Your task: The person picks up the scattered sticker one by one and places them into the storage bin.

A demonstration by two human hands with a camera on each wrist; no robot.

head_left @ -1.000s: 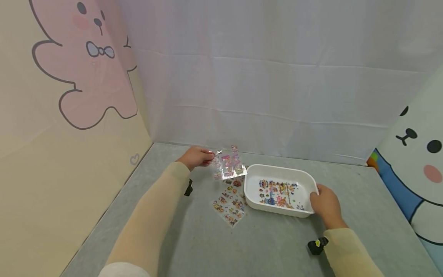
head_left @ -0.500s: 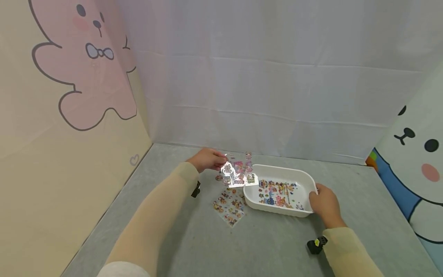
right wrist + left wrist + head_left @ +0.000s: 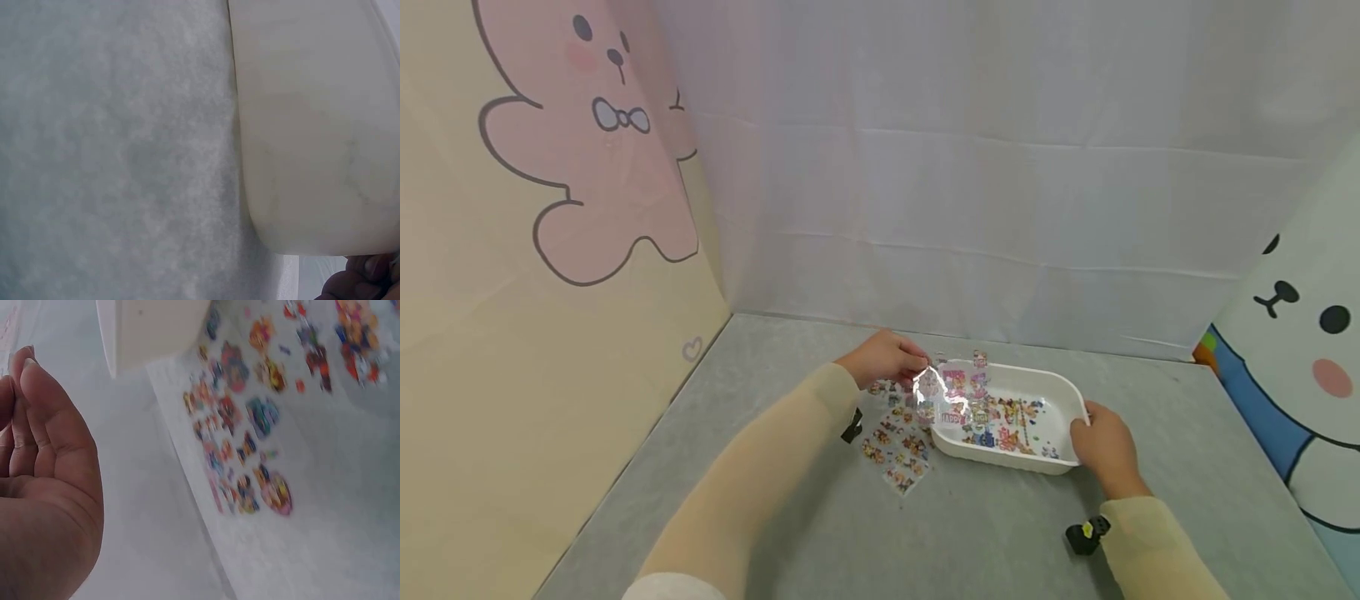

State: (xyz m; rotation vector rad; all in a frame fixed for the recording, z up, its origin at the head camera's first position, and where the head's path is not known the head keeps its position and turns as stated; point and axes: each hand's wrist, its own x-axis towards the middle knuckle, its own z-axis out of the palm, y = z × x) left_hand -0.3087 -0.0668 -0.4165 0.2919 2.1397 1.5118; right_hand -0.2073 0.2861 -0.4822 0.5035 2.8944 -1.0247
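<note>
My left hand point(image 3: 887, 357) pinches a clear sticker sheet point(image 3: 957, 398) with pink prints by its edge, over the left end of a white plastic tray point(image 3: 1052, 383). In the left wrist view, the left hand's point(image 3: 47, 450) fingertips meet the thumb; the sheet there is mostly out of frame. At the tray's right end, my right hand point(image 3: 1105, 442) grips the rim, with the thumb on the inside. The right wrist view shows the tray's outer wall point(image 3: 319, 125) and a few fingers at its corner. More printed stickers point(image 3: 1011, 425) lie inside the tray.
Beside the tray's left end, another sticker sheet point(image 3: 898, 450) with small cartoon figures lies on the grey tabletop point(image 3: 970, 542). A white curtain point(image 3: 970, 208) hangs behind the table. On the left stands a cream panel point(image 3: 550, 400) with a pink bear drawing.
My left hand has moved right and slightly toward me, carrying the clear sticker sheet from beside the tray to over its left end. The right hand stays on the tray's rim.
</note>
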